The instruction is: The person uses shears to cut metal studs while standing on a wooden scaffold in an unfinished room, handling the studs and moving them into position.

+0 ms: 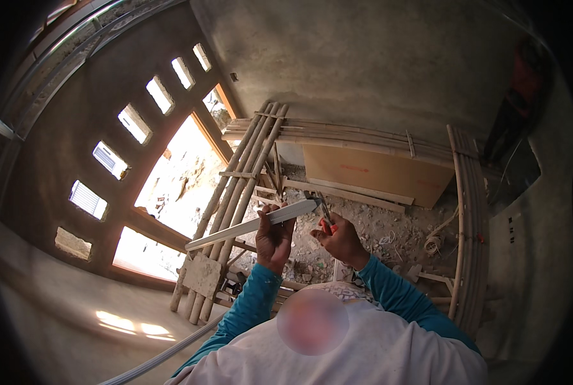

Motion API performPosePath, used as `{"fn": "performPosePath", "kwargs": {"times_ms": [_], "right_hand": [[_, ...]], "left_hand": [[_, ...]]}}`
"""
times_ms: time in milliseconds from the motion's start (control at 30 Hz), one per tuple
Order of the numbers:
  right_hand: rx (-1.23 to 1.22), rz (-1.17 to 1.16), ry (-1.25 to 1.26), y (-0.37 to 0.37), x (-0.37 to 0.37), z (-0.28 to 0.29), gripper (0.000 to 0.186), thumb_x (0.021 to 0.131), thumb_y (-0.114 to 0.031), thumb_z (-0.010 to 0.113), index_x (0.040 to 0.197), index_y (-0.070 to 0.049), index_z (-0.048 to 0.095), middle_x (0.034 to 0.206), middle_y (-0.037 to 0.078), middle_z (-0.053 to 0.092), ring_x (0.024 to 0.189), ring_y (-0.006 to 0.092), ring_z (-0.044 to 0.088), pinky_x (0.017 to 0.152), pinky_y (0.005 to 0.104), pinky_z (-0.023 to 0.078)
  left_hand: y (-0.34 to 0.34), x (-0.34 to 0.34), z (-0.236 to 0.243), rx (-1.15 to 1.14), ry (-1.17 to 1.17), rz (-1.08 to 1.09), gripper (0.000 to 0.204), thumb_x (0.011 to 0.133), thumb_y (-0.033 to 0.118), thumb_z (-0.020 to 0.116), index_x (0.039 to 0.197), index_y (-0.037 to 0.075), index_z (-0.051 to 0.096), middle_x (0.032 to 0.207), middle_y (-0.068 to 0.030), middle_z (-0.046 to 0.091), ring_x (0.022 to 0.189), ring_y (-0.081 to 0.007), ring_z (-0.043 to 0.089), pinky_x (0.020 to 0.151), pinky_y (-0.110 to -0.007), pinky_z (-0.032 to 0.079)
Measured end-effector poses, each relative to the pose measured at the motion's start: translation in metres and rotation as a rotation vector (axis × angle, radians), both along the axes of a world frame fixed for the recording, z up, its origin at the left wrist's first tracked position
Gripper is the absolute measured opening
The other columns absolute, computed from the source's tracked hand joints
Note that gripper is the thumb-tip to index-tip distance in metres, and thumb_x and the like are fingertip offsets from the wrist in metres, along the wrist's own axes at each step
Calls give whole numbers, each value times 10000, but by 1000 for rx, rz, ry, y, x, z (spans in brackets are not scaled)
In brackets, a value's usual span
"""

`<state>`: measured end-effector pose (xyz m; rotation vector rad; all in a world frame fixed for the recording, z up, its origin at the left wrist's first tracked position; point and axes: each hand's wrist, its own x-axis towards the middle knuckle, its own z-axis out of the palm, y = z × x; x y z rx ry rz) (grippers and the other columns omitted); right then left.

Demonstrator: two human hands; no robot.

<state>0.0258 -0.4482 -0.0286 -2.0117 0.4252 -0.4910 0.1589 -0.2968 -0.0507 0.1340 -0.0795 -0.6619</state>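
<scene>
grey wall (363,70) | row of small openings (134,123) | rubble-strewn floor (392,247) | sunlight patches (116,320) lower left

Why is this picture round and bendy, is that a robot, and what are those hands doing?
No robot here, just a person with two bare hands. The camera is worn on the person's head and looks down. Its very wide lens makes straight things look bent and leaves dark edges.

The blue sleeves are the person's own arms. The left hand holds a long, pale strip. The right hand grips a tool with red handles, like pliers or snips, its tip by the strip's end. I can't tell if it is biting the strip.

Beyond the hands you see the ground, covered in rubble, with a coil that looks like rope. Bundled poles and a big brown board are there too.
</scene>
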Motion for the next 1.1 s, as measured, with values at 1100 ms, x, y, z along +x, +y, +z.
{"fn": "performPosePath", "kwargs": {"times_ms": [1100], "right_hand": [[513,224,158,5,-11,36,177,947,-155,731,880,-31,625,574,12,562,447,92,515,402,302,397]], "left_hand": [[5,5,6,-7,-20,11,176,979,225,698,1085,85,702,1104,-95,730,1219,-311,629,1139,-551,468]]}}
